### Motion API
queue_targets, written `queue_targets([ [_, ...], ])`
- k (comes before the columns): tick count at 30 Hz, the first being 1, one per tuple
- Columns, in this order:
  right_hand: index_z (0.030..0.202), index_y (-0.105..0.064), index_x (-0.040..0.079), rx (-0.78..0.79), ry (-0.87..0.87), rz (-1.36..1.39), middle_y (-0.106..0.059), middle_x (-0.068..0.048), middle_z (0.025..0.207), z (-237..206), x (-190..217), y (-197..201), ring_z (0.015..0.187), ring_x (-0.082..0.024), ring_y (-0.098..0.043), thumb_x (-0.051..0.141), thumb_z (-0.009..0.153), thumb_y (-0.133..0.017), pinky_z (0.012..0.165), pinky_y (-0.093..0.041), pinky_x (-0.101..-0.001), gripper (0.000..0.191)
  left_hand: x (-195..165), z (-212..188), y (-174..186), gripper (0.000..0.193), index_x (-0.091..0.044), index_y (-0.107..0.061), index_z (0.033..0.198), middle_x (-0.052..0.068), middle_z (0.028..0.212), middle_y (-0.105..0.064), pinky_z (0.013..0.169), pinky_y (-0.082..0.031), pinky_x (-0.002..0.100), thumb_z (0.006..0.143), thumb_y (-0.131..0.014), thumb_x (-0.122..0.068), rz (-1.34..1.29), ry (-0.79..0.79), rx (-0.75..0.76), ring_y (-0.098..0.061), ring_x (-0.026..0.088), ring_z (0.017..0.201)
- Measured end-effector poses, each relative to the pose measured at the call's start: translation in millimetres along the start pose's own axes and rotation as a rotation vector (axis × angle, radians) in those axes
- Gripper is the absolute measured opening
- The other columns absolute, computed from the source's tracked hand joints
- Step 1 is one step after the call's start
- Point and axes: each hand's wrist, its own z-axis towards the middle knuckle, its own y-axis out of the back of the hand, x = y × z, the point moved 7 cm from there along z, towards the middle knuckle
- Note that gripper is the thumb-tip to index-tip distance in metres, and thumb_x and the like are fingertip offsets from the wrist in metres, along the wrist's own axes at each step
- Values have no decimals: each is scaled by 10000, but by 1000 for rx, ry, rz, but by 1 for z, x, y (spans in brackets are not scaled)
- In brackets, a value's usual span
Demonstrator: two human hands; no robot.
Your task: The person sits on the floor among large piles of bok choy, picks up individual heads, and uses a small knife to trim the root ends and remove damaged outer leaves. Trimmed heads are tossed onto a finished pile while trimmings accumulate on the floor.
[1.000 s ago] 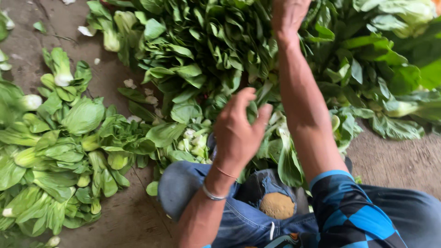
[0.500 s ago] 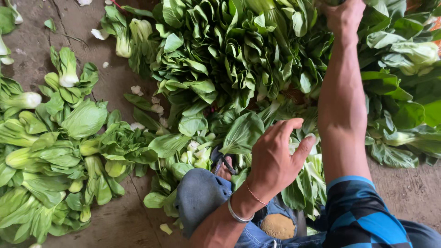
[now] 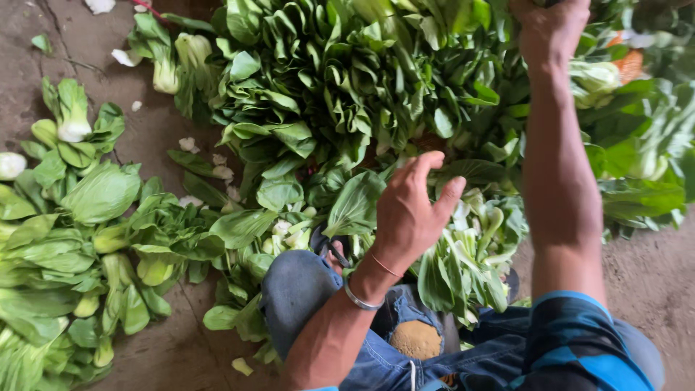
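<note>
Bok choy [image 3: 347,94] is heaped in a big pile on the dirt floor [image 3: 651,275], right in front of the person's knees. Left hand [image 3: 413,210] hovers over the near edge of it, fingers spread and loosely curled, holding nothing. Right hand [image 3: 550,29] reaches up into the far leaves, can't tell its grip. Another batch of greens [image 3: 79,239] lies off to the left.

Bare, cracked earthen floor [image 3: 651,282] lies brown and dusty under soft daylight. Pale vegetable scraps [image 3: 217,165] dot it.
</note>
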Motion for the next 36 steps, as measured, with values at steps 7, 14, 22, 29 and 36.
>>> queue_targets([
  [7,1442,-574,24,235,-494,645,-678,-64,1318,-123,125,151,1196,-187,-665,95,972,-790,1068,-560,-362,522,2,-20,-54,800,-20,-404,1484,148,1465,-534,1155,-425,410,922,-748,-475,-793,191,133,-528,260,1375],
  [14,1288,-604,75,464,-731,867,-730,32,1186,-262,188,175,1093,-91,-682,182,636,-936,953,-547,-258,739,-57,-58,-44,867,-8,-400,1518,128,1478,-581,1248,-424,374,873,-903,-295,-1275,-214,31,-543,212,1409],
  [22,1077,-663,31,151,-354,143,-593,36,794,-297,184,262,670,-51,-513,120,925,-862,619,-419,-248,265,-91,-125,-5,965,-60,-412,1496,105,1354,-613,1080,-586,381,761,-969,-343,-452,-426,-181,-664,237,1226],
  [29,1057,-589,13,192,119,-102,-635,-82,905,-348,237,274,750,-190,-627,188,719,-932,672,-507,-332,513,-120,-170,-45,986,-98,-476,1456,83,1201,-632,918,-499,471,652,-998,-332,357,-658,-187,-643,315,1086],
  [36,1268,-491,63,312,168,-234,-599,-104,953,-356,260,261,727,-250,-608,285,774,-986,634,-487,-386,733,-100,-181,-59,811,-86,-519,1392,116,1236,-620,959,-546,439,727,-955,-242,281,-456,-205,-650,323,1132],
])
